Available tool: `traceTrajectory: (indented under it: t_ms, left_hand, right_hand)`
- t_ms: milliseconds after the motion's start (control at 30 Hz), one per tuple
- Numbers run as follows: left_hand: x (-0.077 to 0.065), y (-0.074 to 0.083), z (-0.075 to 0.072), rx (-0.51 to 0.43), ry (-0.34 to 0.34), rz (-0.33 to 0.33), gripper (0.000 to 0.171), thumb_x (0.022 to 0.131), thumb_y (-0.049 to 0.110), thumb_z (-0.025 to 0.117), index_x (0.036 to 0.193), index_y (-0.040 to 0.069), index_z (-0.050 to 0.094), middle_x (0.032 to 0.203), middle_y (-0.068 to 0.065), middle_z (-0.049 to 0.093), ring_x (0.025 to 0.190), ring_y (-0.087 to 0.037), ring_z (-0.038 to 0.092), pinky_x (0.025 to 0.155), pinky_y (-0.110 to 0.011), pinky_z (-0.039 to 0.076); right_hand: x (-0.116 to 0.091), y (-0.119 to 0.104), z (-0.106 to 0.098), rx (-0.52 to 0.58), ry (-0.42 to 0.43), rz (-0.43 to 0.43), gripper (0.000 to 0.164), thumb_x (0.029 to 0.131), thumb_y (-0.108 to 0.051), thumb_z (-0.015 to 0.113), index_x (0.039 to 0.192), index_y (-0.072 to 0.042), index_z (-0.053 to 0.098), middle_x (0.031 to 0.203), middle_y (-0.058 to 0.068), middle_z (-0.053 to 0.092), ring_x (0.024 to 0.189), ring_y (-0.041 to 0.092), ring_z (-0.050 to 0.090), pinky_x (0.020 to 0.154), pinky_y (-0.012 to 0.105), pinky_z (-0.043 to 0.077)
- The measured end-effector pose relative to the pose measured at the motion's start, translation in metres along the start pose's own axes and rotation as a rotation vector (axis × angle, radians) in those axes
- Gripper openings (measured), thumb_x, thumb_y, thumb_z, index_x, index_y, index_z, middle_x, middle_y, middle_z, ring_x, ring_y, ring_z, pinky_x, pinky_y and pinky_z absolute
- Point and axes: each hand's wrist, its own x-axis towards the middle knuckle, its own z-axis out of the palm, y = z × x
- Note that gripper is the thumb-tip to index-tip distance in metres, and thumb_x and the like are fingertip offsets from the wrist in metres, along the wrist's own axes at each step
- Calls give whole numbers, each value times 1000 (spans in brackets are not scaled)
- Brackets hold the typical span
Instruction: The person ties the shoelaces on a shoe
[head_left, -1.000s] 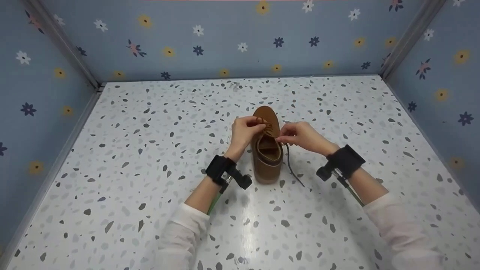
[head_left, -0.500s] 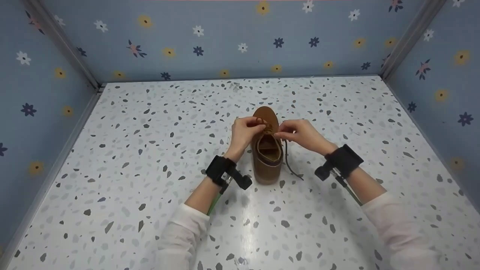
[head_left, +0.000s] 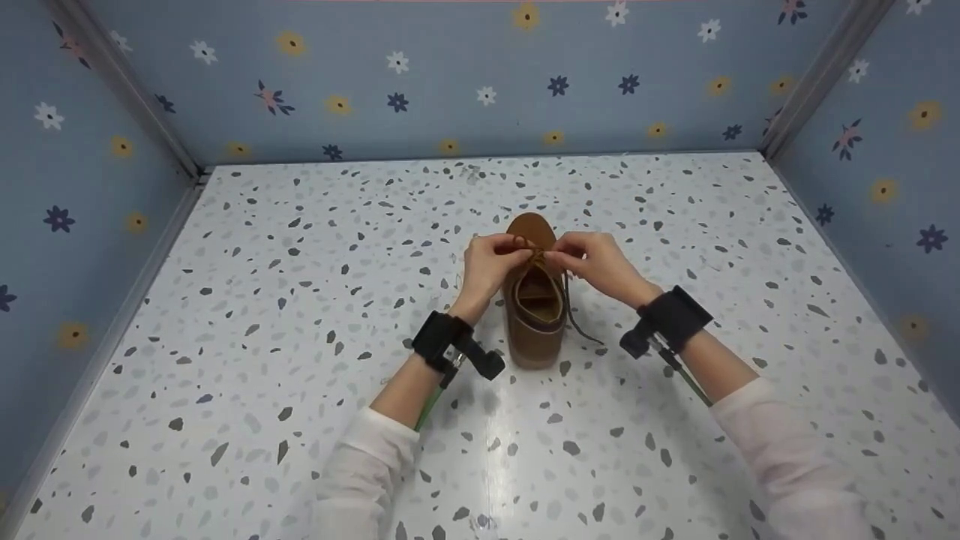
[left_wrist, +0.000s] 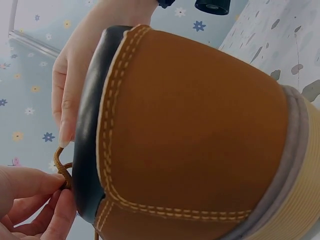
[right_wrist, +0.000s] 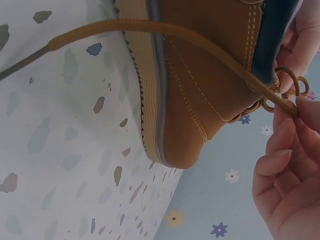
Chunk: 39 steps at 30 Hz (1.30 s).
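Observation:
A brown lace-up ankle boot (head_left: 535, 352) stands upright on the speckled surface, toe pointing away. Over its left side, my left hand (head_left: 486, 264) pinches a looped part of the brown shoelace (left_wrist: 65, 175) between thumb and fingers. On the other side, my right hand (head_left: 598, 262) pinches the shoelace near the knot area, as the right wrist view shows. From its fingers one long lace end (right_wrist: 150, 26) trails down past the boot's side, its tip dark. Both hands' fingertips are close together above the boot's tongue. The exact crossing of the laces is partly hidden by fingers.
Speckled white tabletop (head_left: 300, 337) lies around the boot. Blue flowered panels (head_left: 450, 82) stand at the back and both sides. Each wrist carries a black strap (head_left: 673, 319) with a small camera and green cable.
My right hand has moved forward and slightly left, up toward the left hand, drawing the lace along; its trailing end has shifted forward. The left hand and boot have stayed put.

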Motion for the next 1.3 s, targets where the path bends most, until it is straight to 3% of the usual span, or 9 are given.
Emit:
traceTrajectory:
  t_ms: [367,733,933,1100,1300]
  left_hand:
    - [-1,2,0,-27,-8,-11,27,49,37,62,69,21,57,64,7,52,57,-5,48,50,-20,37]
    - [-4,8,-1,-31,-21,-46,27,48,37,62,69,20,57,64,6,52,57,-5,48,51,-20,37]
    - [-3,7,-1,-11,-6,-24,26,48,37,62,68,21,57,64,7,52,57,-5,47,52,-20,36]
    - [-2,3,-1,-43,-14,-8,25,50,35,62,69,19,56,64,6,52,58,-6,47,52,-20,36]
    - [-2,4,-1,-11,-23,17,23,52,38,58,68,21,56,64,7,51,57,-5,46,50,-20,36]
  right_hand:
    - [3,-1,5,-6,-1,79,19,68,-32,46,67,-14,53,59,-1,49,46,10,42,38,25,34]
    - [6,-1,8,-26,-44,92,20,70,-31,45,65,-14,53,58,-1,48,48,10,43,41,24,35]
    - [7,-1,9,-42,-69,91,22,71,-32,43,64,-13,52,59,-1,47,49,10,42,42,24,34]
    - [8,-1,11,-60,-55,96,22,71,-31,44,62,-13,52,57,-1,47,48,10,41,41,23,33]
    - [10,0,12,-61,-41,133,23,71,-31,43,61,-13,53,56,-1,48,48,10,42,42,23,34]
